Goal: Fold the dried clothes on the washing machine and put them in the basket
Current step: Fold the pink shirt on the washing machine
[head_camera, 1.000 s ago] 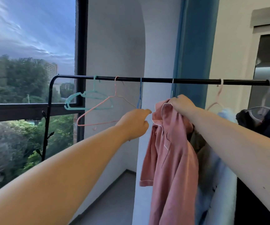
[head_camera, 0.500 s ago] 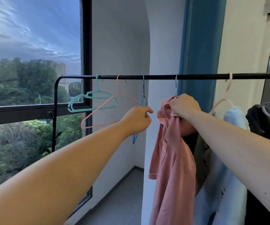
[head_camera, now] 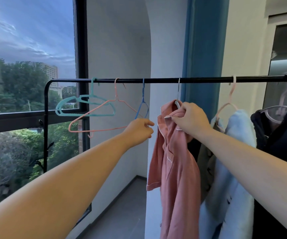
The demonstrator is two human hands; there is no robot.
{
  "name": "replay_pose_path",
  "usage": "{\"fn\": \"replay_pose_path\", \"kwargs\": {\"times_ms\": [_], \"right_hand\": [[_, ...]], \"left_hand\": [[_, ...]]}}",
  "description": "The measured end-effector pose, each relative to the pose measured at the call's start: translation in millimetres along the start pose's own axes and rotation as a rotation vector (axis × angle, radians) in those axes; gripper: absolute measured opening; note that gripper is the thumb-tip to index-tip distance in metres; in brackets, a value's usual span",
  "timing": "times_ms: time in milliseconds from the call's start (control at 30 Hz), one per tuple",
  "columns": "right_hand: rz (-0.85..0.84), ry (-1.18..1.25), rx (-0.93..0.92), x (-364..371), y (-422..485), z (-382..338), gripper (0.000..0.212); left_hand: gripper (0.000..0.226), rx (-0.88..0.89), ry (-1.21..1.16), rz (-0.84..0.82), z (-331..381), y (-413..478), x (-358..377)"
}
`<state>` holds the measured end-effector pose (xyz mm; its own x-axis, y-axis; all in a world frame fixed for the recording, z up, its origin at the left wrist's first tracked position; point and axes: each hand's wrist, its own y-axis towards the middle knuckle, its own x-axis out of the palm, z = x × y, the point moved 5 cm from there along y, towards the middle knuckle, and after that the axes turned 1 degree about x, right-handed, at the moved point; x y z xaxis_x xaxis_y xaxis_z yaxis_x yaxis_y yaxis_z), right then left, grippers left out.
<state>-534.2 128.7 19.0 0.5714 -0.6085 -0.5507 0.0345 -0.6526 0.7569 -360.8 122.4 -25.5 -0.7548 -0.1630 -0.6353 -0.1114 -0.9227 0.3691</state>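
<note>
pink piped fabric shirt [head_camera: 173, 161] being unhung: right hand [head_camera: 191, 119] fingers clamped on its collar; left hand [head_camera: 139, 130] fingers curled, grip unclear. next: slip it off grey wire hanger [head_camera: 178, 94].

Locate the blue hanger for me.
Head view, centre: the blue hanger hangs on the black rail between the pink wire hanger and the pink shirt, its lower end in the left hand.

Both arms bare, stretched fwd & slightly up. L hand [head_camera: 140, 131]: fingers curled, thumb & forefinger tips close together; unclear if it held anything. R hand [head_camera: 191, 119]: back up, fingers bunched, gripping pink shirt [head_camera: 177, 161] collar.
</note>
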Motion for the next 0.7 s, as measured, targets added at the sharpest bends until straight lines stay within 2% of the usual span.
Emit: {"fn": "replay_pose_path", "kwargs": {"times_ms": [133,200,267,300,367,433,500,633,700], "right_hand": [[-0.087,0.099,0.005,8.5,-4.2,4.7,0.015],[-0.138,0.204,0.060,10.0,-7.2,6.7,0.021],[-0.157,0.336,0.146,8.4,-10.5,10.7,0.036],[-0.168,0.380,0.180,7.4,-12.2,11.3,0.037],[-0.185,0.448,0.229,5.3,-14.3,12.4,0.027],[-0.217,0.492,0.231,5.2,-18.0,6.7,0.034],[-0.303,0.457,0.240,10.9,-21.0,-0.2,0.039],[-0.560,0.390,0.367,21.3,-23.2,-7.0,0.031],[-0.580,0.279,0.326,18.8,-21.2,-13.3,0.025]], "left_hand": [[0.037,-0.021,-0.033,-0.014,-2.6,1.6,4.7],[0.037,-0.033,-0.078,-0.013,-1.4,0.9,5.8],[0.036,-0.051,-0.149,-0.013,-0.5,-1.6,7.9],[0.037,-0.061,-0.180,-0.014,-1.2,-2.9,9.3],[0.037,-0.078,-0.208,-0.013,-3.7,-4.8,12.0],[0.037,-0.085,-0.206,-0.010,-5.8,-4.9,13.0],[0.038,-0.096,-0.210,-0.015,-7.5,-3.8,12.7],[0.037,-0.137,-0.273,-0.024,-9.4,-3.9,9.4],[0.037,-0.157,-0.308,-0.011,-11.3,-4.7,7.0]]}}
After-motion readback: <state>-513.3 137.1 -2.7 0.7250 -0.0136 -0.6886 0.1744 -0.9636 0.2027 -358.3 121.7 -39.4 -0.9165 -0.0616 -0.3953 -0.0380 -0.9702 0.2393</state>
